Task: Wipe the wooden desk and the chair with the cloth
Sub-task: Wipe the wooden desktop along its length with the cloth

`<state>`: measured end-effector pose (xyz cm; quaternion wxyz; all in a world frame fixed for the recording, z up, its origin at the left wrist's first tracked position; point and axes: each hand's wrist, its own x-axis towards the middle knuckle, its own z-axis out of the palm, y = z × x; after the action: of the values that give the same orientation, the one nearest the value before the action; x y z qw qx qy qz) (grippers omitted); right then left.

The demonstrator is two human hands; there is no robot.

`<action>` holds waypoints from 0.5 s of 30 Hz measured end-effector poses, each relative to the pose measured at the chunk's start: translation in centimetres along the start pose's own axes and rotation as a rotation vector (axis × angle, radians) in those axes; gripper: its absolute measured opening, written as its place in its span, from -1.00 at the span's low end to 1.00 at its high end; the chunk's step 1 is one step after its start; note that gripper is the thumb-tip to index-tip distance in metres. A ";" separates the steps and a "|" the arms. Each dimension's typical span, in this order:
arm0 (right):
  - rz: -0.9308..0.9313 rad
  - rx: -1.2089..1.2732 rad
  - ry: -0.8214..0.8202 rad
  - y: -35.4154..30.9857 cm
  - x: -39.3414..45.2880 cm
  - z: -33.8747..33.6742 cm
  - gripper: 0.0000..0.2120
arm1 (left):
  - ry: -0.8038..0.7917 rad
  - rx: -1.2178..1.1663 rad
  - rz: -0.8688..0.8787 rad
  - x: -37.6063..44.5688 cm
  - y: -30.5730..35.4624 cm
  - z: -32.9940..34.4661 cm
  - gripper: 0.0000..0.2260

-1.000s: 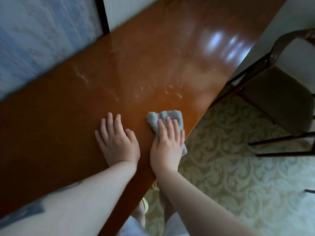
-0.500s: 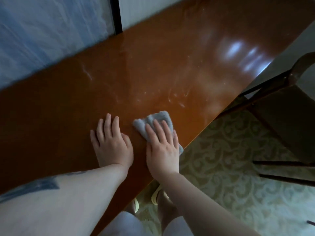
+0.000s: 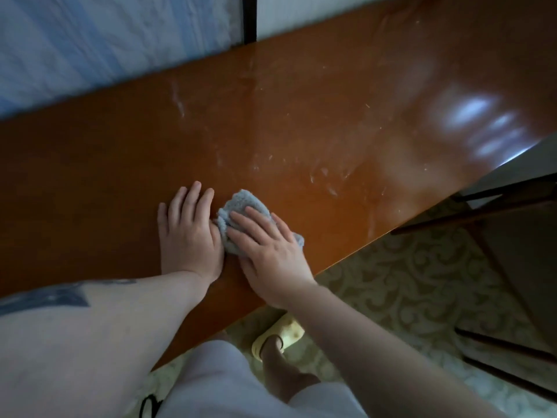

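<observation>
The glossy brown wooden desk (image 3: 301, 122) runs across the view, with pale smears and specks right of centre. A small grey-blue fluffy cloth (image 3: 241, 203) lies on it near the front edge. My right hand (image 3: 268, 251) presses flat on the cloth with straight fingers. My left hand (image 3: 188, 233) rests flat on the desk just left of the cloth, its thumb side touching the cloth. The dark wooden chair (image 3: 518, 245) stands at the right, partly cut off by the frame.
A blue-white patterned wall (image 3: 105, 40) and a black vertical bar (image 3: 248, 19) lie behind the desk. A patterned pale carpet (image 3: 407, 285) covers the floor. My foot in a yellow slipper (image 3: 280, 333) stands under the desk's front edge.
My right hand has slid the cloth leftward along the desk until it meets my left hand. The view has shifted, and the chair has moved toward the right edge.
</observation>
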<state>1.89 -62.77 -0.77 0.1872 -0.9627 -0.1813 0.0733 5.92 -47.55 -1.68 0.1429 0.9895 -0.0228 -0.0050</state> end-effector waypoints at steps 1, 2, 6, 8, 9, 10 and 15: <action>-0.036 -0.012 -0.029 1.4 0.5 -0.6 -0.58 | -0.015 0.004 -0.007 0.0 0.0 0.0 -0.58; 0.015 -0.017 0.003 2.8 0.3 -1.0 -0.57 | -0.021 0.004 -0.014 0.1 0.0 0.0 -0.58; 0.696 0.008 0.446 4.7 -3.6 -0.1 -0.55 | -0.008 -0.013 -0.015 0.0 0.0 0.1 -0.54; 0.721 0.010 0.461 2.5 -4.0 1.1 -0.54 | -0.007 -0.010 0.001 0.0 0.0 0.2 -0.52; 0.576 0.007 0.386 1.6 -3.8 1.3 -0.54 | -0.008 -0.009 0.007 0.0 0.0 0.2 -0.52; 0.370 0.005 0.280 1.1 -3.4 1.1 -0.55 | -0.005 -0.009 0.007 0.0 -0.1 0.1 -0.52; 0.153 0.014 0.191 7.1 -3.3 -1.2 -0.58 | -0.012 0.005 -0.017 0.1 0.1 0.1 -0.53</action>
<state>1.37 -70.52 -2.19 0.2044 -0.9749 -0.0883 -0.0034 6.03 -47.71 -1.69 0.1405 0.9899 -0.0152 -0.0122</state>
